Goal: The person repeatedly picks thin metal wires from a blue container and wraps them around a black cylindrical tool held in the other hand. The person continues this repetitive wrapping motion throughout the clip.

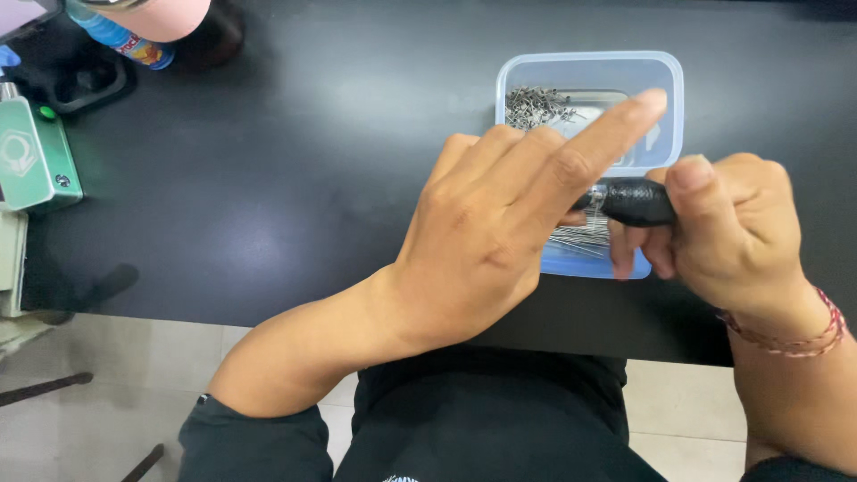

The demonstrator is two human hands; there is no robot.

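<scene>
Head view: black tabletop (295, 178) is spanning the frame w/ pale tiled floor showing below. Right hand (732, 236) is clenching a black handled tool (636, 202) over a clear plastic container (665, 76) holding thin metal pins (534, 105). Left hand (500, 223) is pinching at the tool's tip, index finger extended. Green device (36, 156) is sitting far left.

pins (534, 106) in tub (661, 67), hands (616, 214) before it.

We have one view only, from a head-worn camera. It looks steeply down, close over the black tabletop (268, 178).
</scene>
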